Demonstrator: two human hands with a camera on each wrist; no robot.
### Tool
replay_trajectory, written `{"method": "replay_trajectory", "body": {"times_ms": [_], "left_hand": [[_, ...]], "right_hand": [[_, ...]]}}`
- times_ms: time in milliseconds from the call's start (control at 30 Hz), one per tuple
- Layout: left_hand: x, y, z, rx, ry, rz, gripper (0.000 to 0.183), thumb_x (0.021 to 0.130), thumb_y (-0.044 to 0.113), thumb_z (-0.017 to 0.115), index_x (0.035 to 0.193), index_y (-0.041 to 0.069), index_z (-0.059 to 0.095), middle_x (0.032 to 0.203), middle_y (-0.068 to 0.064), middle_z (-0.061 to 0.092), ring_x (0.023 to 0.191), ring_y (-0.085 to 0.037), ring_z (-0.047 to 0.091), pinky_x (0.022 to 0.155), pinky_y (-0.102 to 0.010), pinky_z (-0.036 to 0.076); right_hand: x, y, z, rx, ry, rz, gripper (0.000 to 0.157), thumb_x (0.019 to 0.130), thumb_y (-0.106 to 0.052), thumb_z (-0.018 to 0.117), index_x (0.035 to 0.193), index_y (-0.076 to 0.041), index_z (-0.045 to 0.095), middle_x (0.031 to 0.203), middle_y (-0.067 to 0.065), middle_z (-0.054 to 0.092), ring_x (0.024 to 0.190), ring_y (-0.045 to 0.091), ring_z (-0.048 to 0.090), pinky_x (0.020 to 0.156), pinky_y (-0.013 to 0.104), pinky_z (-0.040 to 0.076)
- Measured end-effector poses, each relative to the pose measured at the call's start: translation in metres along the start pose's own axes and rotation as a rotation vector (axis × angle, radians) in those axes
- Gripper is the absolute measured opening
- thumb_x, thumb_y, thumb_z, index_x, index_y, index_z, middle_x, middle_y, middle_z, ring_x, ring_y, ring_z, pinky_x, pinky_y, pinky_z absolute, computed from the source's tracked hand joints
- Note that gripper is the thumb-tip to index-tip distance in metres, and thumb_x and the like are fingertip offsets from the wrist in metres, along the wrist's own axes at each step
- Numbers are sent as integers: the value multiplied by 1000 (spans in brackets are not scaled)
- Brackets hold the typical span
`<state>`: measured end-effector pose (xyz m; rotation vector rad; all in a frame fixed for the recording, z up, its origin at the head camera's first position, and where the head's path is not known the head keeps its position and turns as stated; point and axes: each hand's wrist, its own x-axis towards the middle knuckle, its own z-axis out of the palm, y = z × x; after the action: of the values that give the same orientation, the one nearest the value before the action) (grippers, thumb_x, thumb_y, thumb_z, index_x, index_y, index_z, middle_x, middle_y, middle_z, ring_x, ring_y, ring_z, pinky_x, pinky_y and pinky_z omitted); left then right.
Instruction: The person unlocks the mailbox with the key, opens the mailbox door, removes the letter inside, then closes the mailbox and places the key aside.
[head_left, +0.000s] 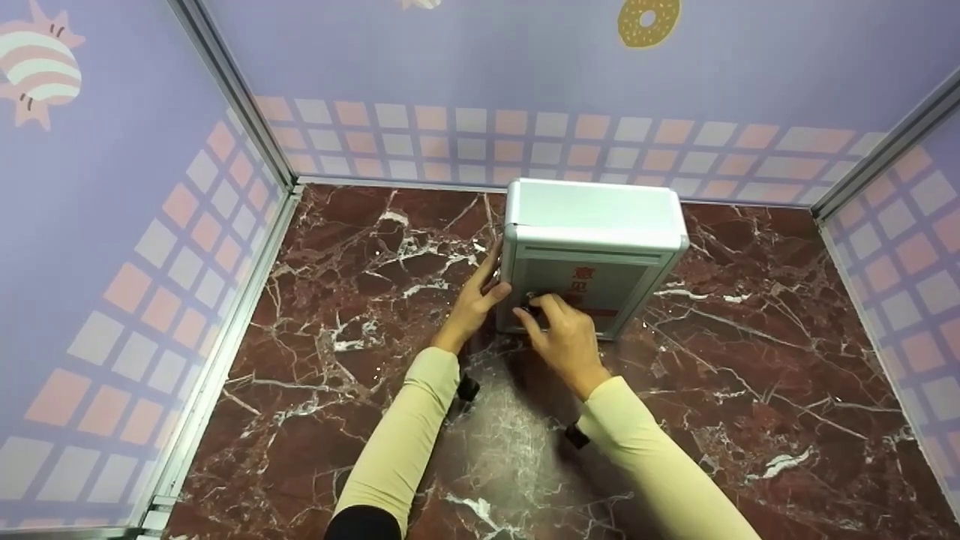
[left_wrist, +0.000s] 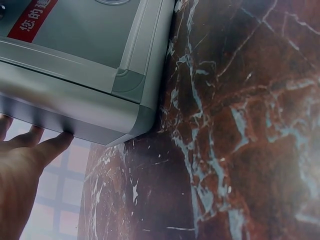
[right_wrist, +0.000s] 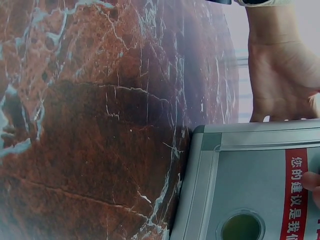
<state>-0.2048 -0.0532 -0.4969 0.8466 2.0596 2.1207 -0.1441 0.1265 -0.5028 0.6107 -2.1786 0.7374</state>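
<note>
A silver-framed suggestion box [head_left: 596,214] with grey panels and red Chinese characters stands upright on the marbled surface. My left hand [head_left: 474,304] presses its left side, the fingers stretched along that wall; the left wrist view shows those fingertips [left_wrist: 65,137] against the side. At the lower left of the front panel, my right hand [head_left: 566,334] pinches a small dark piece [head_left: 530,303] between thumb and index finger; I cannot tell what it is. A red strip with white characters [right_wrist: 296,200] crosses the front, and a round window [right_wrist: 242,227] sits lower down.
Dark red marbled surface [head_left: 360,300] with white veins spreads around the box. Purple panels with pink and white squares form the back wall [head_left: 465,67], left wall [head_left: 105,225] and right wall [head_left: 922,292]. A metal rail [head_left: 225,330] edges the left side.
</note>
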Motion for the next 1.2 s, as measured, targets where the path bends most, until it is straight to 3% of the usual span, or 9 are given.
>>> {"method": "replay_trajectory", "body": {"times_ms": [433, 633, 933, 1200], "left_hand": [[1, 0, 0, -21, 5, 5, 100, 87, 59, 62, 156, 4, 16, 158, -22, 18, 140, -39, 28, 110, -58, 26], [0, 0, 0, 17, 2, 21, 101, 87, 61, 58, 155, -1, 16, 158, -22, 21, 141, -37, 27, 110, -61, 24], [0, -1, 1, 5, 20, 22, 100, 87, 61, 60, 155, 2, 17, 158, -21, 20, 139, -38, 30, 108, -63, 25], [-1, 0, 1, 33, 28, 6, 100, 85, 63, 58, 155, 3, 19, 158, -19, 22, 141, -32, 29, 112, -54, 26]], "right_hand": [[-4, -3, 5, 53, 29, 84, 22, 90, -17, 75, 94, 0, 61, 79, 10, 69, 56, 24, 65, 47, 36, 53], [-7, -7, 7, 109, 61, 150, 19, 90, -12, 74, 95, 0, 61, 76, 10, 69, 61, 21, 67, 51, 35, 54], [-11, -9, 13, 215, 102, 265, 14, 92, -9, 72, 95, -1, 61, 79, 4, 71, 67, 16, 68, 56, 34, 56], [-11, -13, 14, 323, 90, 332, 13, 95, -10, 67, 97, 0, 60, 80, 3, 72, 68, 15, 69, 57, 32, 57]]}}
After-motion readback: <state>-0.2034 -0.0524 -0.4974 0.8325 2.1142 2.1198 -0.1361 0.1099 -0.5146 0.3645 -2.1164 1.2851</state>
